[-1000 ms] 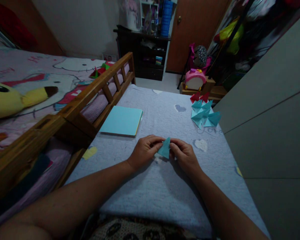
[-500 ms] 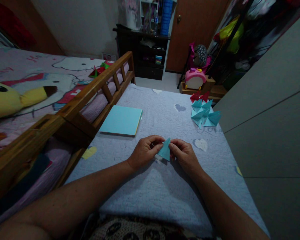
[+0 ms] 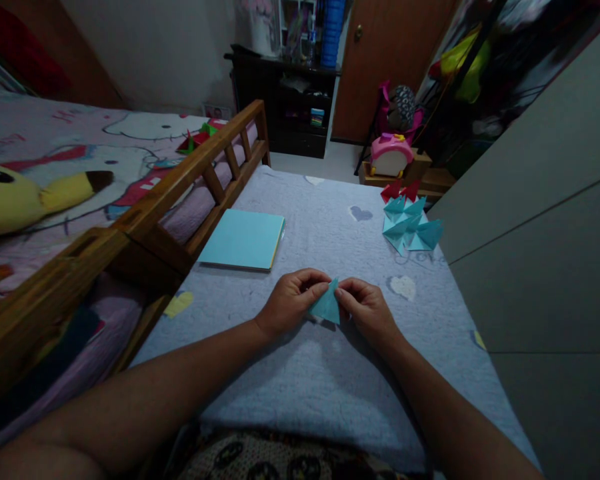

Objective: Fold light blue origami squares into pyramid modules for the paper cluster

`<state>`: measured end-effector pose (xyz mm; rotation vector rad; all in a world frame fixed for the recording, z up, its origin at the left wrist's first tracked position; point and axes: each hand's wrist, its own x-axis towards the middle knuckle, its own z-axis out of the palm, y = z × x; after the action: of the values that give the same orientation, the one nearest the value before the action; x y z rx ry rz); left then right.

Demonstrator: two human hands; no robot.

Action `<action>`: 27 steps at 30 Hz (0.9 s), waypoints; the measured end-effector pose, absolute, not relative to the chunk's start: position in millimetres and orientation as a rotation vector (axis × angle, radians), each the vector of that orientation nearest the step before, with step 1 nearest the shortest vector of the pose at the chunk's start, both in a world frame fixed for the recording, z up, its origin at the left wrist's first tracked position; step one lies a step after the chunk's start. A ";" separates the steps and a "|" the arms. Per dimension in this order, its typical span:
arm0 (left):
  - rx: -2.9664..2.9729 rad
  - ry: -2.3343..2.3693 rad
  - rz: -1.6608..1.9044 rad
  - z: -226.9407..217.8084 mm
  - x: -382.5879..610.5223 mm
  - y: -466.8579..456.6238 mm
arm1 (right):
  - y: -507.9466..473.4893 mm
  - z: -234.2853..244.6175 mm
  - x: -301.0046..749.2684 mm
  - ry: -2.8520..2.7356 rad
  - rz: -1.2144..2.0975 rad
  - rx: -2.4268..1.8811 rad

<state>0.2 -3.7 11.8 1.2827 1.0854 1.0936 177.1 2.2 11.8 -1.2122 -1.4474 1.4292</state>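
Observation:
A small teal folded paper triangle (image 3: 327, 306) sits just above the pale quilted mattress (image 3: 330, 373), pinched from both sides. My left hand (image 3: 290, 301) grips its left edge with curled fingers. My right hand (image 3: 366, 311) grips its right edge the same way. Both forearms rest on the quilt. A flat stack of light blue square paper (image 3: 243, 239) lies ahead of my left hand. A heap of folded teal and red paper pieces (image 3: 408, 221) lies ahead to the right.
A wooden bed rail (image 3: 180, 193) runs along the left, with a cartoon-print bed and a yellow plush toy (image 3: 20, 197) behind it. A grey cabinet wall (image 3: 545, 220) closes the right side. A pink toy (image 3: 390, 153), dark shelves and a brown door stand beyond.
The teal triangle has tipped a little lower and flatter between my fingers. Both hands stay in the same spot on the quilt.

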 end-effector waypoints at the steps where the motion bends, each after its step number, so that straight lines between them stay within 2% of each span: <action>1: 1.237 1.075 1.074 11.5 0.5 -3.2 | 2.0 11.8 177.1 -1.456 1.420 -1.213; 27: 0.898 1.010 0.968 14.9 2.5 -2.0 | 0.7 14.3 177.0 -1.505 1.403 -1.240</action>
<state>2.5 -2.0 14.9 0.8979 1.0102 0.9676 177.0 0.7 14.3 -1.2401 -1.5045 1.4027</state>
